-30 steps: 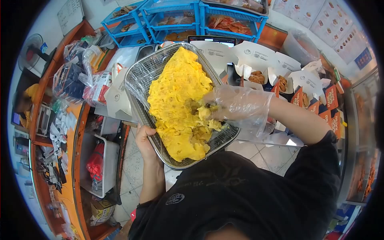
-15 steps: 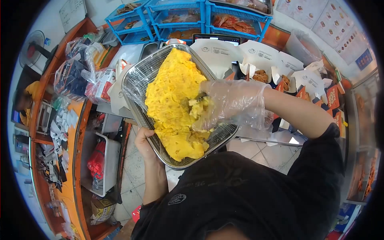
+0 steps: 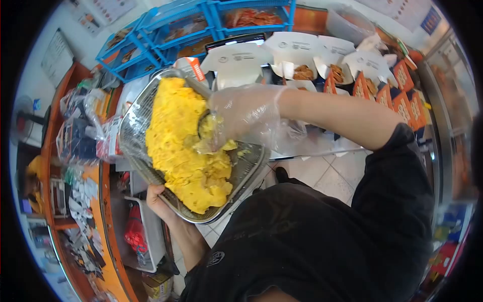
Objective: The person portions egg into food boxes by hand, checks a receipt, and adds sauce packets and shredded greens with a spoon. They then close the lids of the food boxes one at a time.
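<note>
A metal tray (image 3: 135, 135) with a wire rack and cling film along its left side is tilted in front of me. On it lies a large mound of soft yellow food (image 3: 173, 146), crumbly and broken on its right side. My left hand (image 3: 162, 202), bare, grips the tray's lower left edge, thumb over the rim and other fingers hidden underneath. My right hand (image 3: 241, 113), in a clear plastic glove, presses into the right side of the mound. Its fingers curl around a lump of the yellow food, and loose crumbs lie beside it on the rack.
Open white takeaway boxes (image 3: 297, 48) line the counter behind the tray, some with brown fried food (image 3: 303, 72) in them. Blue stacked baskets (image 3: 173, 35) stand at the back. An orange-edged shelf unit (image 3: 103, 221) is at the left, with a red bag (image 3: 135, 232) in a grey bin.
The tray and my left hand have shifted left and slightly down in view. My gloved right hand has moved left with them, staying at the mound, and more loose crumbs show beside it.
</note>
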